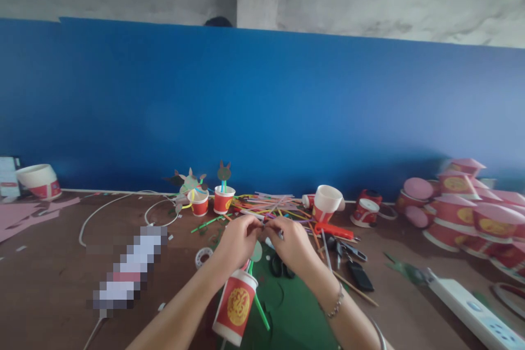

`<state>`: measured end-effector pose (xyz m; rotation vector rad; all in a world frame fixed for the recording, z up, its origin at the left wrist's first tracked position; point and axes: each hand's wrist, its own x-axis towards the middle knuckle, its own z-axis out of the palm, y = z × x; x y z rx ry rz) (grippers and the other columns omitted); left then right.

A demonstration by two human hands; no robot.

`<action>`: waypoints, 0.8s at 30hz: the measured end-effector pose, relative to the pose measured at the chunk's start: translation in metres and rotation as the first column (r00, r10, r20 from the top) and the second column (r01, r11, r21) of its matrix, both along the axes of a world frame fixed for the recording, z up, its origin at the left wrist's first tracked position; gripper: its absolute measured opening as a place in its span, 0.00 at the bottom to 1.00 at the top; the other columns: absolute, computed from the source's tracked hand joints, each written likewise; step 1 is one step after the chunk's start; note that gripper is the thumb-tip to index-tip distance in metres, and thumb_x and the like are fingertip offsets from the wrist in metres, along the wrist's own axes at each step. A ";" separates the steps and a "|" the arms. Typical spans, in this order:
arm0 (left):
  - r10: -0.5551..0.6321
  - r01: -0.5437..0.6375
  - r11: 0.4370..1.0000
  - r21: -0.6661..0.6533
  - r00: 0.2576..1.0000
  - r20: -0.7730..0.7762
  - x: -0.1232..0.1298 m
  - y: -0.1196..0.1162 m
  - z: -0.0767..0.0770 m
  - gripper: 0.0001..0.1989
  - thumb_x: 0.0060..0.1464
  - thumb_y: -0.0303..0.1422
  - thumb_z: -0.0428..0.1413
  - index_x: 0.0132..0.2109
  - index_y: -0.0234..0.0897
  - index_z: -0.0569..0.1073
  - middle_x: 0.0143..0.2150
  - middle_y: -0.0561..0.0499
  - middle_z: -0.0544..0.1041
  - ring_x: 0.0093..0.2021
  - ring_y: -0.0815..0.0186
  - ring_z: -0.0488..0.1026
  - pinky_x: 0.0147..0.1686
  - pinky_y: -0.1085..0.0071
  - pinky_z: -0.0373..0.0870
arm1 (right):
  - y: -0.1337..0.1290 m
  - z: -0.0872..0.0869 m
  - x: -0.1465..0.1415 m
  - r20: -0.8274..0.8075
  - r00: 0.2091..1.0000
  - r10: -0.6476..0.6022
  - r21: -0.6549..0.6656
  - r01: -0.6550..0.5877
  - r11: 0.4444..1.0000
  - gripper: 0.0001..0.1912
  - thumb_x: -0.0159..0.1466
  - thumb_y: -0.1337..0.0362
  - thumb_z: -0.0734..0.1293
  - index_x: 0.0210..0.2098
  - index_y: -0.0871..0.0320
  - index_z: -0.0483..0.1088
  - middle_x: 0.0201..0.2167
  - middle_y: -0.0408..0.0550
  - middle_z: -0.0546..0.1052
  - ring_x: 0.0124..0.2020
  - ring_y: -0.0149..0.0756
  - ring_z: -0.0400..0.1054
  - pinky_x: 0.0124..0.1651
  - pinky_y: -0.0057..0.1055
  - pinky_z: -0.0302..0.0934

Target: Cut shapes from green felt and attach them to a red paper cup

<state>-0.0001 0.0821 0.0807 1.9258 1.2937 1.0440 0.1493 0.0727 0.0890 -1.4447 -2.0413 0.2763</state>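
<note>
My left hand (241, 238) and my right hand (289, 240) meet near the middle of the table, fingertips pinched close together. What they pinch is too small and hidden to name. Just below my left hand, a red paper cup (237, 306) with a gold emblem leans at a tilt. Beside it are a green straw (261, 310) and a pale green paper disc (256, 251). Black-handled scissors (278, 267) lie below my right hand on a green mat (287, 311). A tape roll (203, 257) rests left of my left wrist.
Colored straws (273, 205) lie behind my hands. Cups with paper figures (223, 199) stand back left. A white-rimmed cup (327, 203), an orange-red tool (334, 231) and keys (340, 249) are to the right. Pink-topped cups (455, 213) and a power strip (476, 306) sit far right.
</note>
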 end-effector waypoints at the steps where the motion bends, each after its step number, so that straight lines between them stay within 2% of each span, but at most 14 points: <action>1: 0.004 -0.004 1.000 -0.001 1.000 0.000 0.000 0.000 0.000 0.07 0.48 0.29 0.49 0.31 0.36 0.72 0.28 0.52 0.75 0.28 0.67 0.70 0.29 0.74 0.62 | 0.000 0.000 0.000 -0.007 1.000 0.001 -0.006 -0.001 1.000 0.10 0.59 0.68 0.60 0.29 0.58 0.73 0.27 0.46 0.76 0.30 0.34 0.68 0.32 0.25 0.55; 9: -0.033 0.034 0.999 -0.021 0.999 0.027 0.001 -0.001 0.001 0.07 0.48 0.28 0.49 0.30 0.35 0.72 0.27 0.52 0.76 0.27 0.67 0.70 0.28 0.75 0.62 | -0.002 0.005 0.001 -0.024 1.000 -0.011 -0.044 0.010 0.999 0.09 0.58 0.67 0.61 0.29 0.57 0.74 0.27 0.46 0.77 0.29 0.34 0.69 0.33 0.26 0.57; 13: -0.046 0.046 0.998 -0.032 0.999 0.026 0.001 0.001 -0.002 0.08 0.49 0.28 0.49 0.32 0.35 0.73 0.28 0.51 0.76 0.29 0.66 0.71 0.29 0.75 0.63 | 0.000 0.005 0.002 0.026 0.999 -0.037 -0.029 0.037 0.999 0.09 0.57 0.67 0.61 0.28 0.57 0.73 0.25 0.45 0.76 0.27 0.33 0.68 0.31 0.25 0.55; 16: -0.020 0.019 1.000 -0.018 0.999 -0.043 0.000 0.002 -0.002 0.09 0.49 0.28 0.49 0.33 0.35 0.74 0.29 0.50 0.77 0.30 0.65 0.72 0.30 0.74 0.63 | 0.007 0.001 0.010 0.122 0.983 -0.135 0.019 0.134 0.991 0.08 0.57 0.67 0.60 0.26 0.58 0.71 0.25 0.46 0.76 0.27 0.33 0.68 0.28 0.25 0.53; 19: 0.044 -0.040 0.999 0.031 0.985 -0.167 -0.003 0.004 -0.001 0.09 0.49 0.28 0.50 0.33 0.35 0.75 0.29 0.49 0.77 0.30 0.64 0.72 0.32 0.72 0.63 | 0.016 -0.008 0.022 0.300 0.906 -0.298 0.005 0.311 0.950 0.10 0.58 0.66 0.59 0.26 0.59 0.71 0.27 0.51 0.77 0.30 0.38 0.70 0.28 0.28 0.53; 21: 0.076 -0.062 0.996 0.068 0.970 -0.231 -0.005 0.005 -0.002 0.09 0.50 0.27 0.50 0.33 0.35 0.75 0.29 0.48 0.77 0.30 0.64 0.72 0.33 0.72 0.63 | 0.022 -0.016 0.028 0.455 0.835 -0.310 -0.078 0.383 0.920 0.13 0.59 0.67 0.57 0.26 0.61 0.71 0.27 0.57 0.77 0.30 0.42 0.71 0.29 0.30 0.54; 24: 0.103 -0.078 0.992 0.096 0.951 -0.292 -0.006 0.006 -0.002 0.10 0.50 0.24 0.49 0.33 0.35 0.75 0.31 0.47 0.77 0.31 0.64 0.72 0.33 0.72 0.63 | 0.026 -0.030 0.030 0.514 0.808 -0.288 -0.067 0.372 0.926 0.12 0.57 0.71 0.58 0.38 0.62 0.70 0.35 0.58 0.76 0.37 0.44 0.71 0.34 0.32 0.57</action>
